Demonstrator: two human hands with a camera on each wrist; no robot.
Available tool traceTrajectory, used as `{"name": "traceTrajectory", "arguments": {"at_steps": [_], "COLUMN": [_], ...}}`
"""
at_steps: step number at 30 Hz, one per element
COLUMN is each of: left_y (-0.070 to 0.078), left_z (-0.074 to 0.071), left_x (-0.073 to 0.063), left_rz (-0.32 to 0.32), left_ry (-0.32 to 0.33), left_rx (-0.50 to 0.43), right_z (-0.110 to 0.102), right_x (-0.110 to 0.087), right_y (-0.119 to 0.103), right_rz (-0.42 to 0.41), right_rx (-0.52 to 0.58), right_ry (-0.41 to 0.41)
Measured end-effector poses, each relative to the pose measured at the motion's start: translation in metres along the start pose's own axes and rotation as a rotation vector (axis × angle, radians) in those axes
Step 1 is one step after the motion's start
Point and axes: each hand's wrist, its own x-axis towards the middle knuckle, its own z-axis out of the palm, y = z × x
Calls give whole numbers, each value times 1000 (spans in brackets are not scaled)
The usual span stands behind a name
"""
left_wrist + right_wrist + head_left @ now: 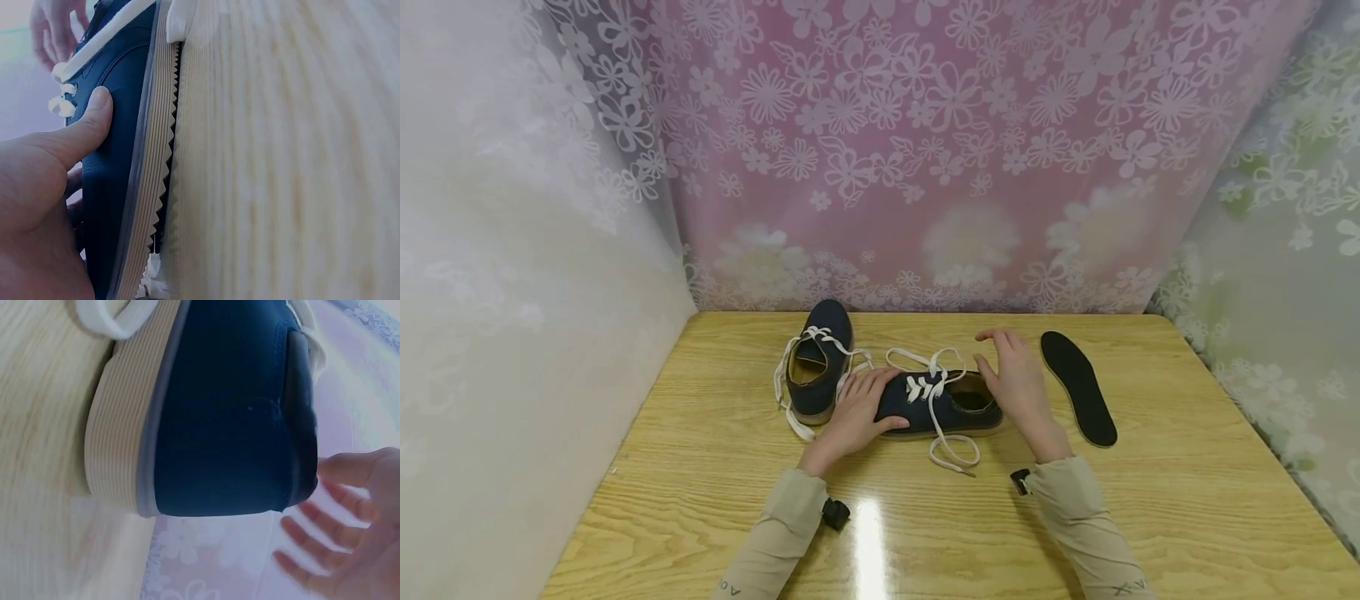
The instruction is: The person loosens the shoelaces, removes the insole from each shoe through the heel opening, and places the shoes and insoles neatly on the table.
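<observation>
A navy sneaker (917, 415) lies sideways on the table, sole down, toe to the left. My left hand (856, 410) grips its toe end, the thumb (94, 125) pressed on the near side and the fingers over the far side. Loose white laces (936, 417) trail from its eyelets, one end on the table in front. Beside the heel opening my right hand (1017, 385) hovers with spread, slightly bent fingers and holds nothing. In the right wrist view the heel (225, 450) shows close up, with the fingers just past the collar.
A second navy sneaker (829, 318) stands at the left, toe away from me, its white laces hanging down both sides. To the right lies a black insole (1078, 387). The wooden table (1210, 500) ends at a flowered pink curtain (925, 167) behind.
</observation>
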Motion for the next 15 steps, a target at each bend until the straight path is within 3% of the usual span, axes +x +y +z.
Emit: {"name": "traceTrajectory", "arguments": {"at_steps": [4, 7, 11, 15], "left_y": [1, 0, 0, -1], "left_z": [0, 0, 1, 1], "left_x": [0, -1, -1, 0], "left_rz": [-3, -4, 1, 8], "left_ry": [-5, -4, 1, 5], "left_rx": [-2, -1, 1, 5], "right_z": [-3, -2, 3, 8], "right_x": [2, 2, -1, -3], "right_y": [-1, -3, -5, -9], "right_rz": [-133, -242, -287, -323], "right_rx": [71, 107, 115, 72], "right_ry": [-40, -141, -256, -218]}}
